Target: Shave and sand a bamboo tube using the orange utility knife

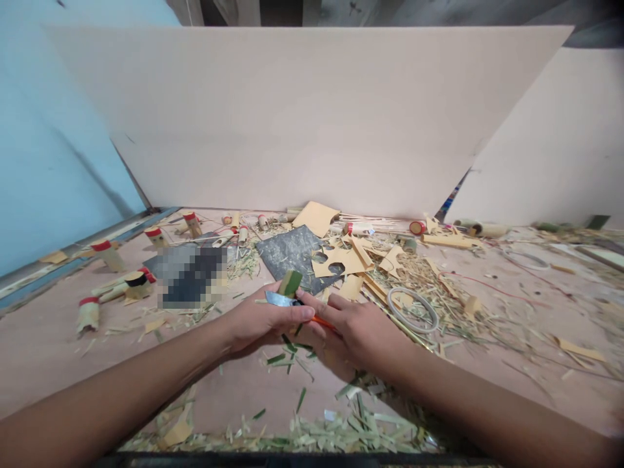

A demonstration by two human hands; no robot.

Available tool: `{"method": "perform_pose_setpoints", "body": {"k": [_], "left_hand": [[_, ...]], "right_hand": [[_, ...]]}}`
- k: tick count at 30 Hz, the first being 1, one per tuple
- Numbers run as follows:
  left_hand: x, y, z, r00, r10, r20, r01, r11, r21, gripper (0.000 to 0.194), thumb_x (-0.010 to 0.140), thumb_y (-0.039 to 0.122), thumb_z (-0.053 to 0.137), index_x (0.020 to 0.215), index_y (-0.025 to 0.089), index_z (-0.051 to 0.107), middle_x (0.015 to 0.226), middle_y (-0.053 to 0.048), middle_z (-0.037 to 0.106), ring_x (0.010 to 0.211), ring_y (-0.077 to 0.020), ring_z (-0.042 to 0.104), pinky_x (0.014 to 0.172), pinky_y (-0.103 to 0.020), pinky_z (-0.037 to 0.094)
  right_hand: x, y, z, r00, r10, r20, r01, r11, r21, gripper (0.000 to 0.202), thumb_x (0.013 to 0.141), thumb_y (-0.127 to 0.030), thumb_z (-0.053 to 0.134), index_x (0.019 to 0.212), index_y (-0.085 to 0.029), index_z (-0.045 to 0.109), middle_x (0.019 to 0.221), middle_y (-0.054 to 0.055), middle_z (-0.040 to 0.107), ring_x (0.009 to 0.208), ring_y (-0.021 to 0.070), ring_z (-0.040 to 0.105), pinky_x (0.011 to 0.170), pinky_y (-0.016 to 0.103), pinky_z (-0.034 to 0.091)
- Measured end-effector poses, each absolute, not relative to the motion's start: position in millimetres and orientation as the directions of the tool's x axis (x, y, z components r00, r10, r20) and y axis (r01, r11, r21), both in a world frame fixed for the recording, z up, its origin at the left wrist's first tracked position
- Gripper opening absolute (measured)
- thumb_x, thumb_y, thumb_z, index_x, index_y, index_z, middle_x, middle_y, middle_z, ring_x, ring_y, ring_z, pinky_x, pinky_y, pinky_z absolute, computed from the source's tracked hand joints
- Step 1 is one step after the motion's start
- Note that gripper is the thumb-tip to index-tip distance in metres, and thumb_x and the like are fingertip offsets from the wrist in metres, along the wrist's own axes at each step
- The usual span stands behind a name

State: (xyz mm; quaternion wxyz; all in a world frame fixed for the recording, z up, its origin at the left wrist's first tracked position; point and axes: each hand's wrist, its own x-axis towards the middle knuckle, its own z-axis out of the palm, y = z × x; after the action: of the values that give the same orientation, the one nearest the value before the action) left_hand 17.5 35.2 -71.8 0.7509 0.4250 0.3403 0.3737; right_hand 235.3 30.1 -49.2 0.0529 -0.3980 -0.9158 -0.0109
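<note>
My left hand (260, 316) is closed round a short piece of green bamboo (291, 283) whose upper end sticks out above the fingers. My right hand (363, 325) grips a utility knife (280, 299) with an orange handle. Its silver blade points left and lies across the bamboo, close to my left thumb. The two hands meet over the middle of the table, so the lower part of the bamboo and most of the handle are hidden. Green and pale shavings (361, 416) lie on the table below the hands.
Several bamboo tubes with red rims, one of them a tube (89, 313), stand or lie on the left. Beyond the hands are a dark sandpaper-like sheet (283, 250) and cut yellow card (344, 260). A tape roll (413, 310) lies right. A pale board (312, 123) stands behind.
</note>
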Motion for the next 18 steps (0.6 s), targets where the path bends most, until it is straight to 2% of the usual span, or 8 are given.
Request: {"method": "perform_pose_setpoints", "body": {"k": [3,6,9,12,16,18], "left_hand": [[18.3,36.6,-73.8,0.447,0.872,-0.198,-0.219,0.322,0.921,0.042,0.073,0.031,0.093,0.097,0.019,0.062,0.079,-0.001,0.070,0.066,-0.0131,0.065,0.062,-0.023,0.048],[19.4,40.3,-76.6,0.395,0.896,-0.202,-0.157,0.283,0.946,0.041,0.077,0.043,0.090,0.084,0.017,0.060,0.056,0.007,0.049,0.048,-0.0059,0.040,0.046,-0.020,0.026],[20.7,44.3,-76.5,0.394,0.896,-0.205,-0.138,0.279,0.950,0.045,0.081,0.053,0.085,0.078,0.018,0.055,0.051,0.010,0.035,0.044,-0.0053,0.023,0.044,-0.024,0.014],[21.7,45.3,-74.1,0.394,0.893,-0.219,-0.124,0.287,0.950,0.048,0.082,0.058,0.081,0.077,0.021,0.051,0.053,0.012,0.030,0.045,-0.0057,0.018,0.044,-0.026,0.009],[21.5,42.5,-72.1,0.399,0.890,-0.220,-0.113,0.286,0.951,0.049,0.085,0.053,0.080,0.078,0.023,0.043,0.054,0.012,0.028,0.046,-0.0064,0.016,0.045,-0.027,0.007],[20.9,41.8,-72.5,0.422,0.883,-0.207,-0.112,0.278,0.954,0.047,0.087,0.051,0.079,0.081,0.024,0.042,0.056,0.012,0.028,0.047,-0.0069,0.016,0.046,-0.026,0.006]], "right_hand": [[231.6,27.0,-49.5,-0.649,0.756,0.085,0.759,0.651,0.006,0.055,0.110,-0.047,0.042,0.162,-0.033,0.037,0.101,0.008,0.071,0.071,0.0212,0.071,0.058,0.028,0.038],[225.8,24.6,-51.5,-0.604,0.789,0.114,0.795,0.606,0.015,0.055,0.111,-0.046,0.037,0.163,-0.031,0.034,0.101,0.009,0.071,0.074,0.0228,0.073,0.057,0.028,0.038],[220.0,27.2,-50.3,-0.545,0.828,0.133,0.836,0.549,0.009,0.055,0.111,-0.047,0.035,0.163,-0.030,0.034,0.099,0.009,0.071,0.074,0.0235,0.073,0.057,0.028,0.037],[222.5,41.2,-44.7,-0.443,0.881,0.167,0.892,0.451,-0.017,0.054,0.111,-0.046,0.035,0.162,-0.029,0.036,0.098,0.009,0.073,0.074,0.0241,0.072,0.056,0.028,0.036],[240.0,66.8,-38.4,-0.237,0.942,0.239,0.961,0.263,-0.083,0.051,0.111,-0.042,0.036,0.158,-0.022,0.042,0.096,0.011,0.076,0.079,0.0260,0.072,0.060,0.029,0.038],[246.8,72.6,-38.4,-0.247,0.931,0.270,0.950,0.288,-0.121,0.051,0.111,-0.042,0.038,0.157,-0.023,0.044,0.097,0.011,0.076,0.083,0.0263,0.072,0.065,0.029,0.041]]}}
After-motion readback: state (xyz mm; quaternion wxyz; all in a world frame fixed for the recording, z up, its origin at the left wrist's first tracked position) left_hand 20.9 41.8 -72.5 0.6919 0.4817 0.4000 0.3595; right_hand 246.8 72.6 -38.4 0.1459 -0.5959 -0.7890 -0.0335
